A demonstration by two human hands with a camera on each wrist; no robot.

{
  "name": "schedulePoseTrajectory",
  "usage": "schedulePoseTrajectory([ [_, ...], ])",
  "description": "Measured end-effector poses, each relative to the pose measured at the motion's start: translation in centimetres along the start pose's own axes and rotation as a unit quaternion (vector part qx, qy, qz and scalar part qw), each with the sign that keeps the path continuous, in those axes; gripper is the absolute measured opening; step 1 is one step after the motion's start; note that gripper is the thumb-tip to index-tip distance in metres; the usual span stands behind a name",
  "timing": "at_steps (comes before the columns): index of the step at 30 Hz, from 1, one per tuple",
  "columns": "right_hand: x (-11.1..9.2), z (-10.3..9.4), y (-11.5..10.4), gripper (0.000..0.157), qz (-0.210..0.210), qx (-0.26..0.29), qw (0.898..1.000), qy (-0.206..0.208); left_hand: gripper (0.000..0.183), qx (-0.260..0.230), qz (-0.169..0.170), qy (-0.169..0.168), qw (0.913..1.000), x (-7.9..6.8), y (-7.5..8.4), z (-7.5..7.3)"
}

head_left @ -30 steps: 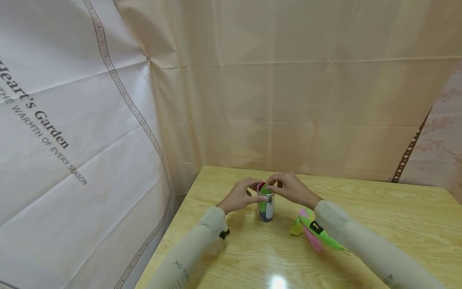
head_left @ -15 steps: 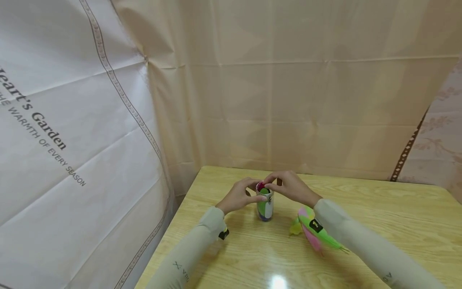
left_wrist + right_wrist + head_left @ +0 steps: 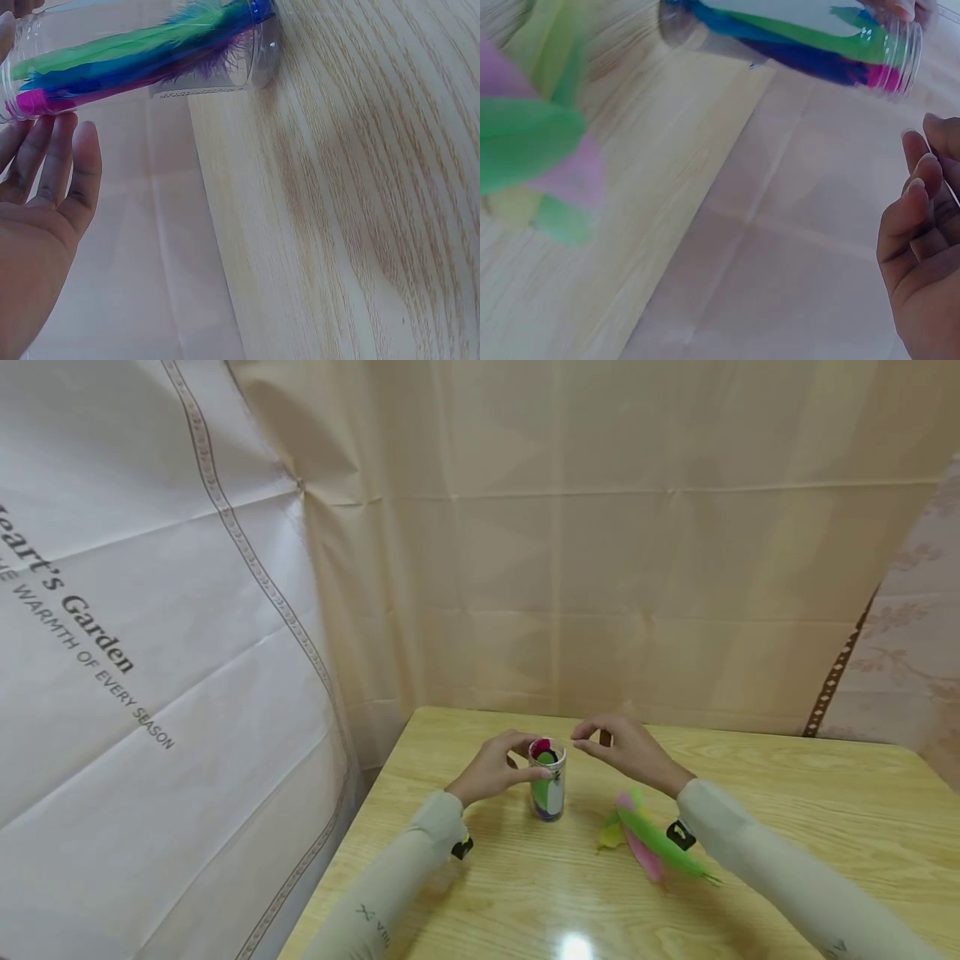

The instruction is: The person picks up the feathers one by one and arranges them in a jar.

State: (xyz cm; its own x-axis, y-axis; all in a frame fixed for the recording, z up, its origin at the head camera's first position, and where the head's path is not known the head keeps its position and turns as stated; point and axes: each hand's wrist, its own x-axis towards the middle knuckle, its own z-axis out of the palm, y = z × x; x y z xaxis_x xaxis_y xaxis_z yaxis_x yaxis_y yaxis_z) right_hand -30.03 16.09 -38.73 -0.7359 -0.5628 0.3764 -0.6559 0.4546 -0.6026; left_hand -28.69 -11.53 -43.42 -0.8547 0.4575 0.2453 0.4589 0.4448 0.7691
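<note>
The clear jar [image 3: 548,789] stands upright on the wooden table [image 3: 480,902], green, blue and magenta feathers [image 3: 142,72] inside. The left hand [image 3: 491,770] grips it near the rim. The right hand [image 3: 628,752], fingers loosely bent around nothing, hovers just right of the jar. Loose feathers [image 3: 663,843] lie to the jar's near right.

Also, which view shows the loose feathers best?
The head view: it shows the pile of loose feathers on the table from end to end, with green, pink and yellow easy to tell apart. The right wrist view shows them larger, but blurred and cut off at the left edge. The left wrist view doesn't show them.
</note>
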Motion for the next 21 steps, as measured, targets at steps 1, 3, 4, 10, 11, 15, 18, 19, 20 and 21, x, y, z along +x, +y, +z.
schedulePoseTrajectory([
  [1, -0.2, -0.1, 0.2, 0.006, 0.000, -0.003, 1.000, 0.001, 0.055, 0.001, 0.001, 0.000, 1.0000, 0.0, 0.0, 0.0],
  [3, -0.7, -0.3, 0.6, 0.005, 0.002, -0.010, 1.000, 0.004, 0.055, 0.002, 0.002, 0.001, 1.0000, 0.0, 0.0, 0.0],
  [4, -0.9, -0.3, 0.8, 0.005, 0.002, -0.013, 1.000, 0.006, 0.055, 0.002, 0.003, 0.002, 1.0000, 0.0, 0.0, 0.0],
  [10, -2.2, -0.6, 2.0, 0.004, 0.003, -0.029, 0.999, 0.015, 0.057, -0.004, 0.001, 0.000, 1.0000, 0.0, 0.0, 0.1],
  [11, -2.5, -0.6, 2.1, 0.005, 0.005, -0.029, 0.999, 0.015, 0.057, -0.005, 0.000, 0.000, 1.0000, 0.0, 0.0, 0.1],
  [15, -3.5, -0.8, 2.8, 0.006, 0.020, -0.029, 0.999, 0.009, 0.058, -0.005, 0.000, -0.003, 1.0000, 0.0, 0.1, 0.0],
  [18, -4.3, -0.8, 3.2, 0.006, 0.035, -0.029, 0.999, 0.000, 0.058, -0.004, 0.000, -0.004, 1.0000, 0.0, 0.1, 0.0],
  [19, -4.6, -0.8, 3.4, 0.006, 0.040, -0.028, 0.999, -0.002, 0.058, -0.002, 0.000, -0.005, 1.0000, 0.0, 0.1, 0.0],
  [20, -5.0, -0.8, 3.6, 0.006, 0.044, -0.028, 0.999, -0.004, 0.058, -0.001, -0.001, -0.004, 1.0000, -0.1, 0.2, 0.0],
  [21, -5.3, -0.8, 3.8, 0.006, 0.047, -0.028, 0.998, -0.006, 0.057, 0.000, 0.000, -0.004, 1.0000, -0.1, 0.2, 0.0],
])
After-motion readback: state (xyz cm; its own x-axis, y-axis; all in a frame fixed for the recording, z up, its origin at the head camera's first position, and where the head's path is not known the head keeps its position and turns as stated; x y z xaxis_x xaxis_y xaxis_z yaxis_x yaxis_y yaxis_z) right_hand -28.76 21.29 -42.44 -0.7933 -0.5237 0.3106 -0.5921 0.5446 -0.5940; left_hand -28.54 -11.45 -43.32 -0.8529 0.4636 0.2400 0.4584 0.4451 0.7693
